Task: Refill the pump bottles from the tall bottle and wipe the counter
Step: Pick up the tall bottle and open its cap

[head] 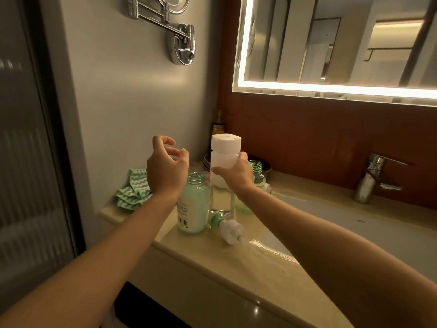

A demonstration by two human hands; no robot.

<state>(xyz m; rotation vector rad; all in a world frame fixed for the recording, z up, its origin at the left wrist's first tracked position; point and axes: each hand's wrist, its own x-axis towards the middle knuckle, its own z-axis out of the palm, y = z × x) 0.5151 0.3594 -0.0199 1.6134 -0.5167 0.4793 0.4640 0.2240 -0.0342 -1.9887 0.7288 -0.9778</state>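
The tall clear bottle (223, 183) with a white cap stands upright on the beige counter (212, 254). My right hand (236, 175) grips it around the upper part. My left hand (166, 166) hovers above and left of it, fingers curled apart, holding nothing. Below that hand stands a green pump bottle (192, 207) with its neck open and pale green liquid inside. A second open green bottle (255, 176) is partly hidden behind my right hand. A pump head (228, 227) lies on the counter in front of the tall bottle.
A green and white cloth (132, 192) lies bunched at the counter's left end by the wall. Dark plates (264, 165) are stacked at the back. The sink basin (343, 223) and chrome faucet (371, 178) are to the right. A lit mirror (331, 43) hangs above.
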